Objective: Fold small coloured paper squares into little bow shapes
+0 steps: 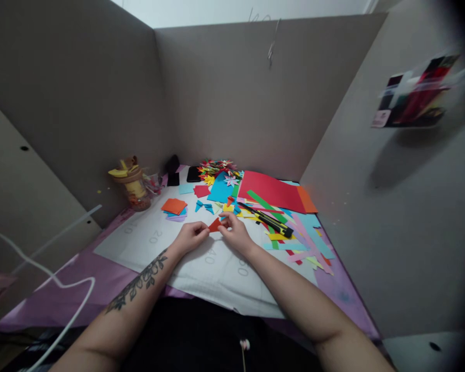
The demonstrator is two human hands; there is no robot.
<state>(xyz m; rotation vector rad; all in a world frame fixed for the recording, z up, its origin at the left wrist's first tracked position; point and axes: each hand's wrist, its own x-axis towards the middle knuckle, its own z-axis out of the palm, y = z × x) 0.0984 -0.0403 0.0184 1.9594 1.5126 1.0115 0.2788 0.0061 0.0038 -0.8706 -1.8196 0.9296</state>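
A small folded piece of red paper [215, 225] is held just above the white sheet, between both hands. My left hand [194, 235] pinches its left corner with thumb and fingertips. At its right side, my right hand [234, 232] grips it between thumb and curled fingers. Just beyond the hands lie small folded blue paper pieces [204, 206] and a folded orange-red piece [230, 201]. To the left sits a stack of paper squares [174, 206], orange on top with blue and purple below.
A black and yellow utility knife [271, 221] rests on scattered paper strips [310, 243] at the right. Red paper sheets [271, 191] and folded paper stars [217, 169] lie at the back. A tumbler [134, 186] stands at left; grey partitions [236, 98] enclose the table.
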